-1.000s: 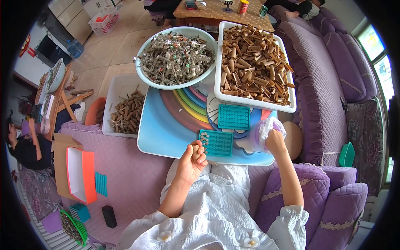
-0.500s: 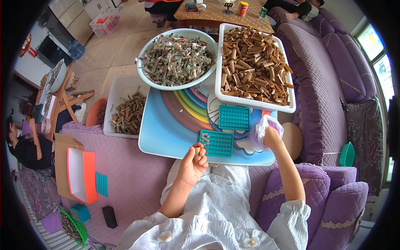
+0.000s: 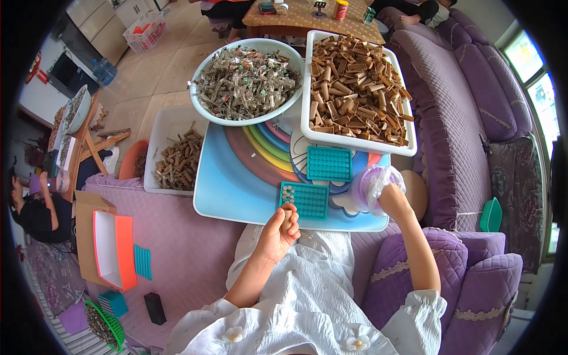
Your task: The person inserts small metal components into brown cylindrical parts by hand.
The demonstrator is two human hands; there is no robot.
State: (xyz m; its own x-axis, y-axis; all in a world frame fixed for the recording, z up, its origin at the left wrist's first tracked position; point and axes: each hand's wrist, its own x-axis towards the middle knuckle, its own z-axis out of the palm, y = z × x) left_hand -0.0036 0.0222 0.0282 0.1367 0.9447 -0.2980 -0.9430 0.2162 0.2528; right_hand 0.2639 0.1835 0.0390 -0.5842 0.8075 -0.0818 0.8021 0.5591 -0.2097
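left hand [image 3: 279, 229], fingers pinched shut, touches teal gridded plastic tray [image 3: 304, 200] at one o'clock; right hand [image 3: 392, 199] grips clear bag [image 3: 374, 182].

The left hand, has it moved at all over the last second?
No. The left hand stays at the near-left corner of the teal tray, as before.

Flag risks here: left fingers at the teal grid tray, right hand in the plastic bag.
1. The near teal grid tray lies close to the board's front edge; a nudge from the left hand could tip it into the lap, spilling the few seated pieces.
2. The white bin of brown tubes is heaped above its rim; tubes may roll off.
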